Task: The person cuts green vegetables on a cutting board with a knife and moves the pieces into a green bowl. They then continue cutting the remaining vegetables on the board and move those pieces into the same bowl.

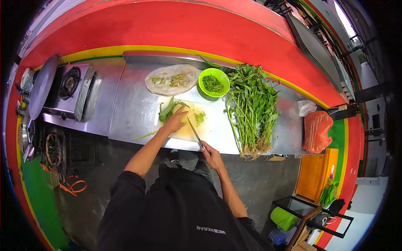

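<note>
My right hand is wrapped round the handle of a kitchen knife, its blade slanting up and left over the cutting board. My left hand presses down on a bunch of leafy greens, fingers closed on it near the blade. A few leaves and a long stem stick out on the left of that hand. Chopped green bits lie on the board just right of the knife. Beyond the board stands a bright green bowl with chopped greens in it.
A large bundle of leafy greens with roots lies right of the board. Behind the board is a clear plastic bag with plant scraps. A gas stove stands at left on the steel counter, a red plastic bag at right.
</note>
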The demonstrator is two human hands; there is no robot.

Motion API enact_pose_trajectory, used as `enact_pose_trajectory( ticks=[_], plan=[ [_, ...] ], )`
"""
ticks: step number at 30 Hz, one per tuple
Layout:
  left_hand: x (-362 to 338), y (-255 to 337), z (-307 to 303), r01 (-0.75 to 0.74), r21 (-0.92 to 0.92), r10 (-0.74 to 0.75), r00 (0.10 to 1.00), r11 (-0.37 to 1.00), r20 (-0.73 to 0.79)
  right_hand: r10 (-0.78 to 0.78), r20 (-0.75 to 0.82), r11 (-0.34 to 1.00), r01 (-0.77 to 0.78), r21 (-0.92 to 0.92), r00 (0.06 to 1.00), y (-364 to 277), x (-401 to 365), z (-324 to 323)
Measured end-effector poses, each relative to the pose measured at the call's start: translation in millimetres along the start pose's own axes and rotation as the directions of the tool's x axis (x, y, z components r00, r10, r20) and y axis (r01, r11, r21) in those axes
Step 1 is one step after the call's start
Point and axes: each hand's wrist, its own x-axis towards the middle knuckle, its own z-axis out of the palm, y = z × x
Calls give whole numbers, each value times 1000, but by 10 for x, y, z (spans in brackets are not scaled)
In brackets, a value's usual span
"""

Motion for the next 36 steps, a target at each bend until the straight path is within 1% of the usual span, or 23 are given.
enact_pose_trajectory(
  ticks=[1,2,4,5,7,8,10,11,13,16,17,18,19,20,21,22,23,24,25,26,29,34,36],
  plan=[
    [25,44,-45,57,-16,-56,997,998,61,-44,9,998,44,-33,999,6,-2,0],
    [25,99,-69,52,-16,-51,997,999,64,-86,18,994,87,-64,996,14,-12,0],
    [7,177,-120,105,-7,-105,994,994,30,-70,13,995,70,-76,997,-4,-9,0],
    [7,213,-153,179,-74,-173,981,981,88,-82,-5,994,81,-76,997,-16,-4,8],
    [0,174,-106,169,-59,-165,984,984,60,-95,-23,993,93,-76,995,-18,13,15],
    [-8,153,-87,160,-45,-159,987,986,30,-66,-26,995,64,-74,997,-21,27,16],
    [-18,90,-61,153,-88,-152,988,984,27,-9,-31,998,7,-69,999,-46,55,20],
    [-19,63,-40,155,-117,-156,988,981,2,-11,-31,998,9,-69,999,-58,59,22],
    [-31,116,-50,163,-161,-170,985,974,-37,78,-83,993,-85,-84,993,-123,49,14],
    [-63,151,-72,111,-119,-114,993,987,-23,129,-116,988,-138,-75,985,-148,39,7],
    [-117,180,-34,105,-173,-120,989,979,-81,128,-119,988,-137,-74,985,-144,25,6],
    [-142,150,5,103,-172,-119,990,980,-81,48,-163,996,-58,-60,985,-103,-1,18],
    [-160,117,41,11,-95,-21,994,995,-109,-31,-207,999,21,-51,978,-61,-28,31],
    [-185,84,83,-80,-17,77,989,997,-129,-30,-207,999,20,-50,978,-15,-63,36],
    [-210,118,121,-80,-139,58,986,987,-153,-22,-160,1000,20,-17,987,2,-104,28],
    [-218,137,135,-79,-140,57,987,987,-152,-16,-112,1000,18,15,994,18,-131,16],
    [-229,152,145,-65,-104,48,986,992,-158,-14,-111,1000,16,14,994,36,-175,3],
    [-233,170,152,-52,-67,41,986,996,-163,32,-54,999,-33,-24,998,-26,-251,-23],
    [-222,183,150,-31,-80,16,983,996,-183,80,0,995,-80,-65,997,-92,-302,-45],
    [-223,191,142,-30,-82,15,983,996,-181,82,0,994,-82,-66,997,-95,-325,-49],
    [-241,175,119,-27,5,28,981,1000,-191,114,51,987,-108,-118,992,-48,-355,-74],
    [-268,134,139,-34,-26,28,978,999,-208,32,16,993,-30,-114,999,116,-192,-227],
    [-286,162,139,-35,-4,33,978,999,-208,-44,-3,997,43,-69,999,116,-97,-290]
  ],
)
